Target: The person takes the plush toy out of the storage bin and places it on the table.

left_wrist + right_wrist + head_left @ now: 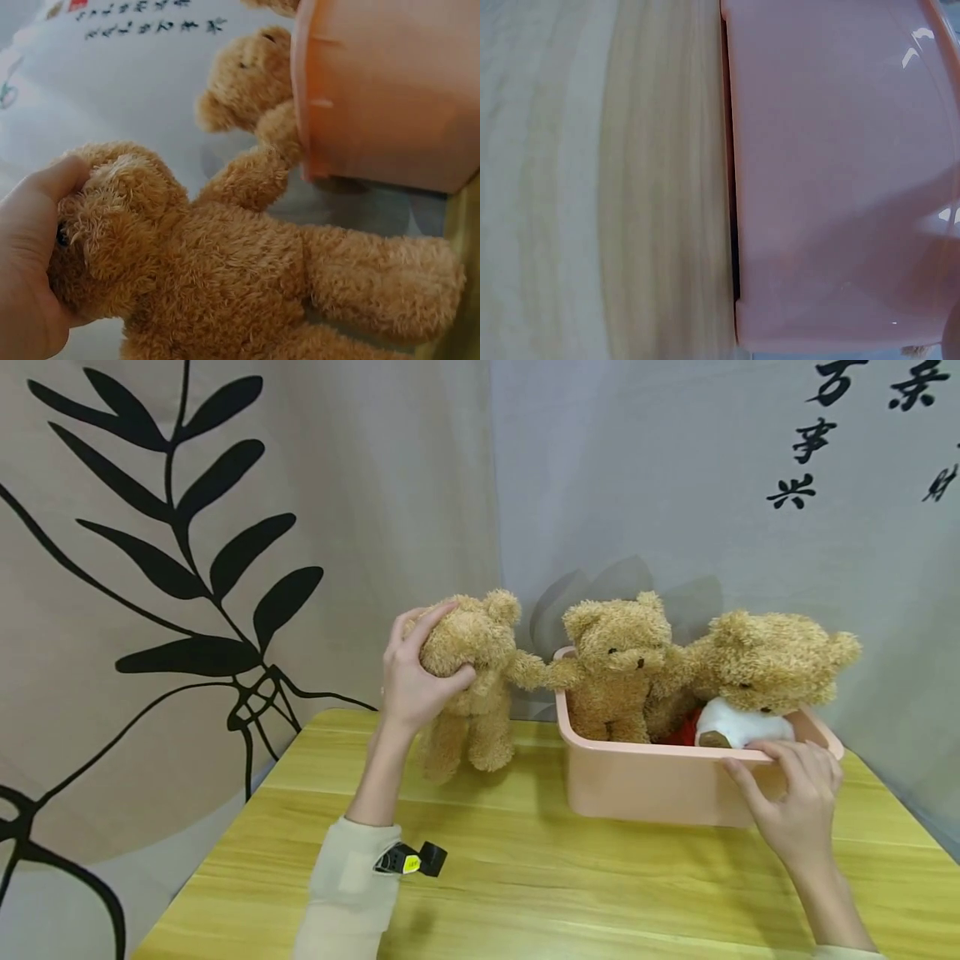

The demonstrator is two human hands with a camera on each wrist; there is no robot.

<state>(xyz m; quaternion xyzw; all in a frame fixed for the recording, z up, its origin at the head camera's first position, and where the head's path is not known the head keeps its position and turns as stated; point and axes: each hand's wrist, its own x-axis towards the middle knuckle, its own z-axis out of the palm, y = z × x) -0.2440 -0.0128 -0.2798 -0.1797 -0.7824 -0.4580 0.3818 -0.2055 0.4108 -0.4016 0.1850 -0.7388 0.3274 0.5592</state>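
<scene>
My left hand (420, 681) grips a tan teddy bear (480, 689) by its head, fingers over the top and thumb across the face. The bear hangs upright left of a pink plastic bin (667, 781), its arm meeting the arm of a second teddy bear (618, 681) that sits in the bin. In the left wrist view the held bear's body (225, 277) points toward the bin. My right hand (798, 797) holds the bin's front rim near its right corner. Beside it, a third teddy bear (780, 656) leans forward over white and red cloth (738, 722).
The bin stands near the back of a yellow wood-grain table (525, 877). Behind it hangs a pale cloth backdrop (420, 485) with black leaves and characters. A small black device (412, 860) is strapped at my left sleeve.
</scene>
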